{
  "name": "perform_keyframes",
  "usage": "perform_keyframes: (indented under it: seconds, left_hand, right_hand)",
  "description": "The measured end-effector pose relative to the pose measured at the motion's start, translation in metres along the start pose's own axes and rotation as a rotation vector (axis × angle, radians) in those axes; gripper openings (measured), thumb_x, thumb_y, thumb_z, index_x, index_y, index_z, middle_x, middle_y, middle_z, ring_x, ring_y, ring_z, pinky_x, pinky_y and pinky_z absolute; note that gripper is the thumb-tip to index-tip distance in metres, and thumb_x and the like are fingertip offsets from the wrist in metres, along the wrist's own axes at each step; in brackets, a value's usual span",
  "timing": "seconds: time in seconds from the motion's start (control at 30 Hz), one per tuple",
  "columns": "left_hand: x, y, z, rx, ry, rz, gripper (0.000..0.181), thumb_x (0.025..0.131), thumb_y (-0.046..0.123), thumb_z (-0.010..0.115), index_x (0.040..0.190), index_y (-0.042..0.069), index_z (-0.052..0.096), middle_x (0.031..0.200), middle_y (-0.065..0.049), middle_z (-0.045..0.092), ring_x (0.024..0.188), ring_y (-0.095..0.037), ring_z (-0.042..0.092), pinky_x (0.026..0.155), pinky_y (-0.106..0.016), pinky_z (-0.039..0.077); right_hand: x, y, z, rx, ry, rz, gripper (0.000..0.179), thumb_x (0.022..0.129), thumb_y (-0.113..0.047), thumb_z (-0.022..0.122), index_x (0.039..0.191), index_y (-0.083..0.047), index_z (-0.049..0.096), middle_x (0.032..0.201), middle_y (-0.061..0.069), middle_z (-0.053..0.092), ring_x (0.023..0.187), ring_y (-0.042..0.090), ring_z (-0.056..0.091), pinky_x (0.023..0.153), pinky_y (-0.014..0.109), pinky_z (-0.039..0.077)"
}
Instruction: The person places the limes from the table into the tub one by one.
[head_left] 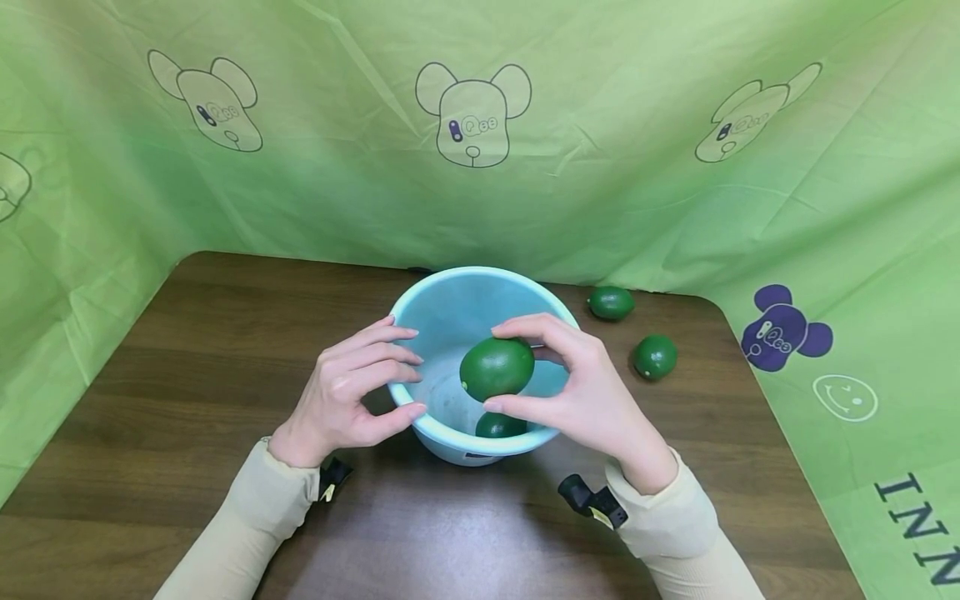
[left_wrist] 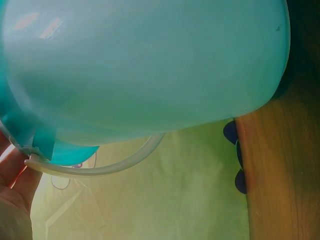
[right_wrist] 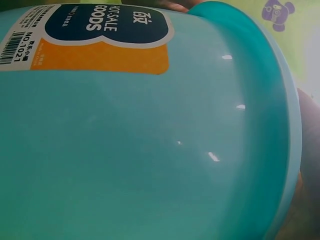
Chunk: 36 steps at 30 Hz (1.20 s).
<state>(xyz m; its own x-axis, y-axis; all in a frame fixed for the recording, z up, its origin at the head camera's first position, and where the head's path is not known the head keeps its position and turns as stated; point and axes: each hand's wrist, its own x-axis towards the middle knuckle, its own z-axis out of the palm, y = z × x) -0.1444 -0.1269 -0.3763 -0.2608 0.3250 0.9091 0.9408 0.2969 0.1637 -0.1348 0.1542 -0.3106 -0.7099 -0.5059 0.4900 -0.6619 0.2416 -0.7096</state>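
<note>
A light blue plastic bucket [head_left: 480,279] stands upright on the table. Above its opening, my right hand [head_left: 592,392] pinches a glossy dark green lime [head_left: 497,367] between thumb and fingers. Another lime [head_left: 501,425] lies inside the bucket, partly hidden by the near rim. My left hand [head_left: 348,387] is at the bucket's left side, its relaxed fingers reaching over the rim. In the left wrist view, the bucket's pale handle [left_wrist: 100,170] hangs beside those fingers. The right wrist view is mostly filled by the bucket's outer wall [right_wrist: 125,150], hiding the held lime.
Two more limes, a farther one [head_left: 611,303] and a nearer one [head_left: 655,357], lie on the table right of the bucket. A brown wooden table [head_left: 187,467] carries everything. Green printed cloth [head_left: 480,200] hangs behind and along both sides. The bucket bears a label [right_wrist: 107,30].
</note>
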Motion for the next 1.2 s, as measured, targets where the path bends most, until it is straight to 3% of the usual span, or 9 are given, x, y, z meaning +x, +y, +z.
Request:
perform_keyframes:
  seconds: [0.97, 1.2]
  left_hand:
    - [0.0003, 0.0010, -0.0003, -0.003, -0.003, -0.011, 0.030, 0.093, 0.035, 0.071, 0.079, 0.007, 0.072, 0.087, -0.005, 0.072, 0.096, -0.031, 0.071, 0.102, -0.056, 0.050]
    - [0.0003, 0.0015, 0.0001, -0.005, 0.004, -0.010, 0.031, 0.093, 0.035, 0.071, 0.079, 0.007, 0.072, 0.087, -0.005, 0.072, 0.095, -0.031, 0.071, 0.102, -0.056, 0.050]
  right_hand:
    - [0.0003, 0.0010, 0.0025, -0.034, -0.033, -0.024, 0.061, 0.069, -0.017, 0.097, 0.122, -0.019, 0.069, 0.112, -0.009, 0.069, 0.096, 0.015, 0.069, 0.089, 0.032, 0.058]
    - [-0.0003, 0.0016, 0.0016, -0.044, -0.059, 0.015, 0.048, 0.079, -0.016, 0.090, 0.124, -0.018, 0.071, 0.117, -0.008, 0.071, 0.105, 0.016, 0.069, 0.097, 0.034, 0.055]
